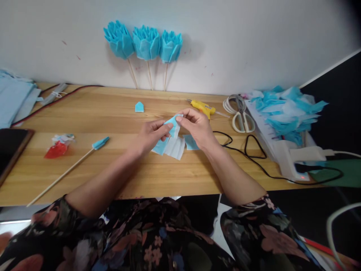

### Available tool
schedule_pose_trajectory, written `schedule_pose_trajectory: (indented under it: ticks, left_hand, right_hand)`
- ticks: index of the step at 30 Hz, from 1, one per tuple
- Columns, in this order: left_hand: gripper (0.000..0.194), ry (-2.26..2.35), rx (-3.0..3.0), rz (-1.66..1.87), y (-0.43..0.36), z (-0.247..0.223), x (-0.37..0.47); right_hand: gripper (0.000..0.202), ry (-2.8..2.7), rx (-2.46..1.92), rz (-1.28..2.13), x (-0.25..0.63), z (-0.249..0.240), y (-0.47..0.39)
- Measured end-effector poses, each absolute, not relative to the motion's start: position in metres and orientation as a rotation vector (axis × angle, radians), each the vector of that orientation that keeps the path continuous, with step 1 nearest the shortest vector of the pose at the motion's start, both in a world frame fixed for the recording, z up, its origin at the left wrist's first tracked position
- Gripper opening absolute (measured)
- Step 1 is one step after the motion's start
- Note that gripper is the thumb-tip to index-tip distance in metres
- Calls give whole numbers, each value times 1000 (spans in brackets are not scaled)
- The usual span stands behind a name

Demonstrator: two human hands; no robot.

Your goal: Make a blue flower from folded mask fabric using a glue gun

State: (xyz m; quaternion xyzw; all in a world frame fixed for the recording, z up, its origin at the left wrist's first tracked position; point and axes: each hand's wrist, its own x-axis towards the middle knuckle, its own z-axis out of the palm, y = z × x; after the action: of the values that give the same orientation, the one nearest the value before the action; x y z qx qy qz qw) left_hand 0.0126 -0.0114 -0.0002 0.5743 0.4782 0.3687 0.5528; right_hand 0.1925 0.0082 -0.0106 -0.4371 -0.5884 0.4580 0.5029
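left hand (152, 134) + right hand (197, 126): fingers pinching folded blue cloth (171, 122), probably so the crease stays put | it's over the worktop (175, 178), loose squares (175, 148) at 6 o'clock | glue gun (203, 107) at 2 o'clock, handy I guess

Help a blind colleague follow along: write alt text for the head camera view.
A left hand and a right hand pinch a small blue fabric piece above a wooden table. Three long-stemmed blue flowers lean against the wall behind, with a yellow glue gun and scissors to the right.
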Motion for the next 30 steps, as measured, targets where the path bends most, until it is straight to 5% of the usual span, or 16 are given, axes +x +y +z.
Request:
schedule_pose_trajectory:
  ticks: [14, 30]
  left_hand:
    - [33, 1148, 1190, 883, -10, -2, 14]
    - [30, 963, 973, 930, -7, -1, 12]
  right_hand:
    - [7, -1687, -1094, 769, 193, -1, 0]
    - [25, -1840, -993, 560, 197, -1, -1]
